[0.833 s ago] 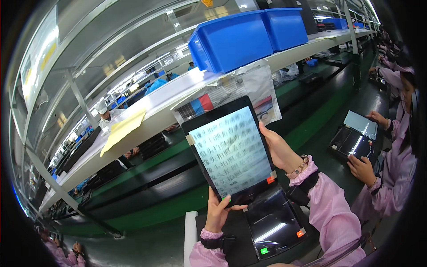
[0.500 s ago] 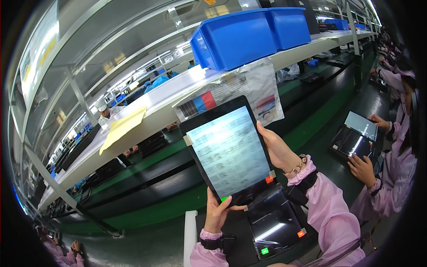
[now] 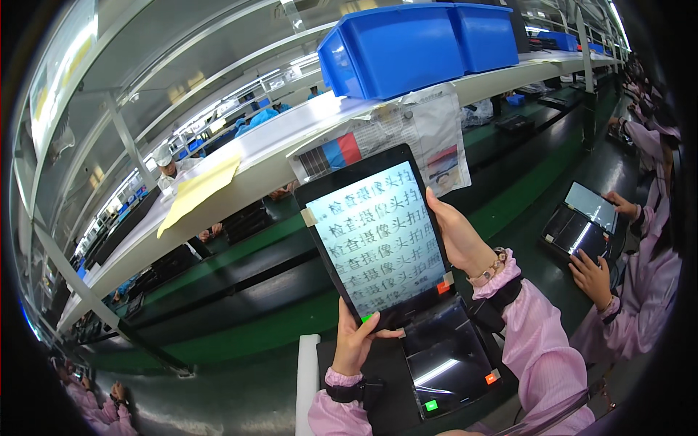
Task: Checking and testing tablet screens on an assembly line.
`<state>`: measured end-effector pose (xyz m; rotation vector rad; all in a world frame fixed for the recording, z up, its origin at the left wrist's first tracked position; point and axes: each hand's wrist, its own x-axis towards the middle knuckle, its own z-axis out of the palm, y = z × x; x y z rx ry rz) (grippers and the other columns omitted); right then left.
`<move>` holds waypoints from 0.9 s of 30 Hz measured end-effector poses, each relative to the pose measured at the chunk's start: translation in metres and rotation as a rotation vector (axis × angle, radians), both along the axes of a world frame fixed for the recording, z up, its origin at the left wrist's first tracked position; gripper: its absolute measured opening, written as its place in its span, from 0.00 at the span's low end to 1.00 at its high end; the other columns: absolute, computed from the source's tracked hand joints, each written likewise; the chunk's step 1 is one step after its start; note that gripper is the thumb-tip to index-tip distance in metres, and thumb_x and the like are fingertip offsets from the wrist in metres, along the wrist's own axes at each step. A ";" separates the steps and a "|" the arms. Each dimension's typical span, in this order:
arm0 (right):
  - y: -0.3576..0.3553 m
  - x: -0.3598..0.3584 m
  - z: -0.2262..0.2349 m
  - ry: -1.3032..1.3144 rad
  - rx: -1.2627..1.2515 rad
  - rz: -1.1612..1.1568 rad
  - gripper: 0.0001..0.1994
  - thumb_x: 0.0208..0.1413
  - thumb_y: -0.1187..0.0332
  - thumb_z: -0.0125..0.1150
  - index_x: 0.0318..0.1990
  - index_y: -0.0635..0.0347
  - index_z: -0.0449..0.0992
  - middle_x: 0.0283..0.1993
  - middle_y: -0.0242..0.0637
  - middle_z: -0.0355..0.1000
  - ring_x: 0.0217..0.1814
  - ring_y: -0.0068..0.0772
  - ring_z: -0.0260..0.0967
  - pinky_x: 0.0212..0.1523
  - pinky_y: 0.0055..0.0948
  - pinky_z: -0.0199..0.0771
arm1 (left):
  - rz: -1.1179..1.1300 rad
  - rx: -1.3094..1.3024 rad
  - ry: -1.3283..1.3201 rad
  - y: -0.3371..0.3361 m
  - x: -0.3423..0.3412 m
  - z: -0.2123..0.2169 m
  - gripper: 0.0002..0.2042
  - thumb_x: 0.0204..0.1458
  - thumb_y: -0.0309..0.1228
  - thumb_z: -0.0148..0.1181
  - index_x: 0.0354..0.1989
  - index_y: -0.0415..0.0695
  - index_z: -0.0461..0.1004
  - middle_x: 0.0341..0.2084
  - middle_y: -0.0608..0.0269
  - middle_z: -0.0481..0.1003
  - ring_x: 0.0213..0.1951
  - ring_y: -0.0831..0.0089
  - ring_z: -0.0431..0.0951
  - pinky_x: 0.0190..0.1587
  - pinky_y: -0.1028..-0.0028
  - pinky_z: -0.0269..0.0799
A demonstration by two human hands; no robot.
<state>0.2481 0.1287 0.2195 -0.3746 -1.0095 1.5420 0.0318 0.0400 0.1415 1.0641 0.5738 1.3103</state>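
Between my two hands a black tablet [image 3: 378, 243] is held up, tilted, its lit screen filled with rows of dark writing on pale blue. My left hand [image 3: 353, 336] grips its lower left corner, the thumb beside a green sticker. Round the right edge my right hand [image 3: 459, 236] is closed, its fingers partly hidden behind the tablet. An orange sticker marks the lower right corner and a beige tab sticks to the left edge. Below it a second tablet [image 3: 451, 363] with a dark screen lies flat, carrying green and orange stickers.
A white foam strip [image 3: 307, 385] stands left of the dark tablet. Beyond runs a pale shelf [image 3: 269, 163] with blue bins [image 3: 396, 54], a yellow sheet [image 3: 198, 196] and hanging printed sheets [image 3: 443, 138]. At right a co-worker's hands [image 3: 592, 276] handle two tablets.
The writing on the held tablet's screen was blurred streaks and is now sharp, larger characters. The tablet has risen slightly in the picture, with both hands still on it.
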 end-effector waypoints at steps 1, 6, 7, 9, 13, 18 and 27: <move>0.000 0.000 0.000 0.010 0.081 -0.016 0.23 0.67 0.52 0.42 0.52 0.64 0.70 0.50 0.33 0.72 0.50 0.20 0.68 0.52 0.24 0.67 | -0.005 0.045 -0.037 0.000 0.000 0.000 0.37 0.53 0.15 0.48 0.68 0.52 0.38 0.60 0.49 0.59 0.58 0.51 0.67 0.38 0.50 0.82; 0.000 0.002 -0.003 -0.001 0.015 0.020 0.22 0.67 0.53 0.42 0.54 0.62 0.70 0.53 0.32 0.71 0.53 0.23 0.66 0.56 0.27 0.64 | -0.057 0.021 -0.003 0.001 -0.001 0.003 0.35 0.55 0.16 0.48 0.67 0.51 0.39 0.60 0.50 0.58 0.58 0.52 0.66 0.39 0.49 0.82; 0.000 0.002 -0.003 0.021 0.093 0.004 0.22 0.67 0.53 0.43 0.53 0.62 0.71 0.52 0.32 0.71 0.53 0.23 0.66 0.56 0.27 0.64 | -0.087 0.046 -0.023 0.002 -0.001 0.004 0.32 0.56 0.17 0.48 0.66 0.50 0.41 0.60 0.50 0.57 0.58 0.54 0.66 0.40 0.48 0.81; -0.001 0.004 -0.005 0.015 0.015 -0.033 0.22 0.67 0.53 0.43 0.52 0.63 0.71 0.50 0.33 0.72 0.51 0.22 0.68 0.53 0.26 0.66 | -0.089 0.014 0.054 0.002 -0.002 0.007 0.32 0.57 0.18 0.49 0.66 0.49 0.41 0.59 0.51 0.58 0.59 0.57 0.65 0.45 0.51 0.79; -0.010 0.009 -0.009 0.059 0.004 -0.126 0.22 0.66 0.53 0.43 0.51 0.65 0.71 0.48 0.34 0.73 0.49 0.23 0.70 0.51 0.26 0.68 | 0.089 0.211 0.354 0.013 0.002 0.020 0.29 0.58 0.27 0.55 0.65 0.39 0.48 0.56 0.55 0.63 0.57 0.70 0.64 0.59 0.70 0.60; -0.031 0.005 -0.023 0.175 -0.018 -0.083 0.21 0.67 0.54 0.41 0.54 0.64 0.69 0.52 0.37 0.72 0.54 0.29 0.69 0.57 0.30 0.67 | 0.272 0.261 0.286 0.022 0.011 0.046 0.16 0.60 0.32 0.54 0.54 0.39 0.64 0.42 0.66 0.71 0.42 0.81 0.69 0.47 0.78 0.64; -0.053 0.002 -0.038 0.081 0.134 -0.328 0.22 0.68 0.57 0.41 0.56 0.68 0.66 0.57 0.41 0.67 0.59 0.32 0.66 0.60 0.30 0.62 | 0.404 0.317 0.395 0.026 0.017 0.056 0.16 0.63 0.36 0.49 0.52 0.37 0.69 0.34 0.72 0.71 0.35 0.85 0.65 0.40 0.82 0.63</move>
